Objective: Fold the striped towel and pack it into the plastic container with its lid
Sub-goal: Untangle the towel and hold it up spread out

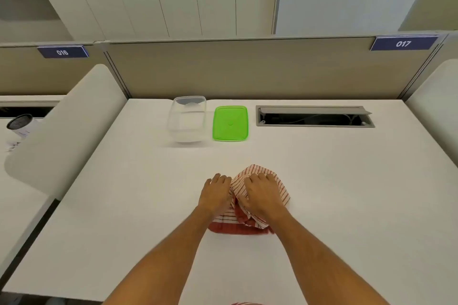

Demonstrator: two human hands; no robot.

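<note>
A red-and-white striped towel (280, 183) lies bunched on the white desk (138, 181), near the front middle. My left hand (215, 193) rests palm down on its left edge. My right hand (262, 195) lies on top of the bundle, fingers curled into the cloth. Most of the towel's middle is hidden under both hands; a red hem shows at its near side. Farther back stands a clear plastic container (188, 119), open and with nothing inside. Its green lid (230, 123) lies flat on the desk just right of it.
An open cable tray slot (314, 117) is set into the desk at the back right. A beige partition (247, 69) runs along the far edge. White side panels stand at left (67, 126) and right. A cylinder (21, 124) lies on the neighbouring desk at left.
</note>
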